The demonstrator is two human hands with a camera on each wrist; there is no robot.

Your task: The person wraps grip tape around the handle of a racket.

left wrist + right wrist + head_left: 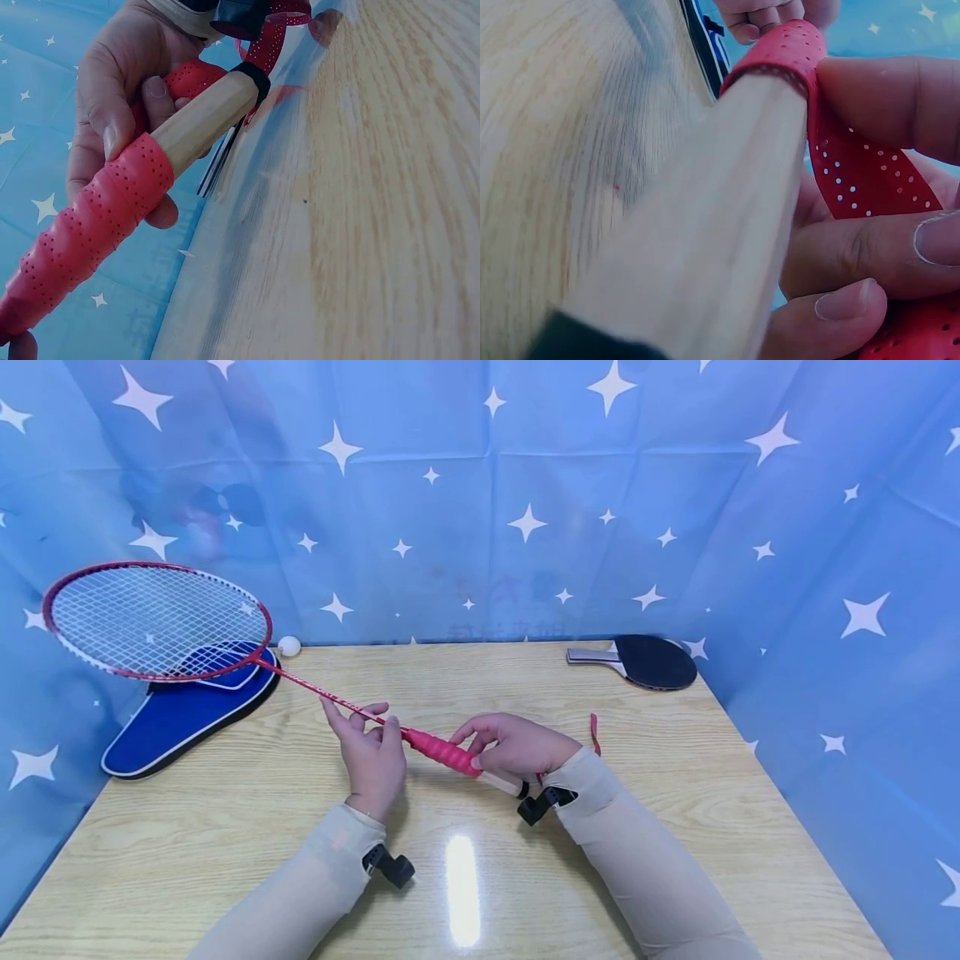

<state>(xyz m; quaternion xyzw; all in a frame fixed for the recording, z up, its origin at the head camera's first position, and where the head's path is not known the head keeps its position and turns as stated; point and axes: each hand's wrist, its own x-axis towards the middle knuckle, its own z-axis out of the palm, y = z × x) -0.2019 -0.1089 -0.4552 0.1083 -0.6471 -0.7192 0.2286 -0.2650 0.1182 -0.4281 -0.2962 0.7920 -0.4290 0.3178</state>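
A red badminton racket [303, 683] is held slantwise above the table, its strung head at the left. My left hand [372, 768] holds the shaft near the top of the handle, thumb on the near side. Red perforated grip tape [90, 217] is wound round the upper handle. Below it the pale wooden handle [206, 120] is bare, down to a black end. My right hand [521, 747] pinches the tape strip [866, 176] where it leaves the handle, with more tape gathered in the palm. A loose tape end [595, 733] shows beyond the right wrist.
A blue paddle case [187, 722] lies under the racket head at the left, with a white ball [288, 646] beside it. A black table tennis paddle [656, 662] lies at the back right of the wooden table [247, 827]. A starry blue curtain [450, 552] surrounds the back and sides.
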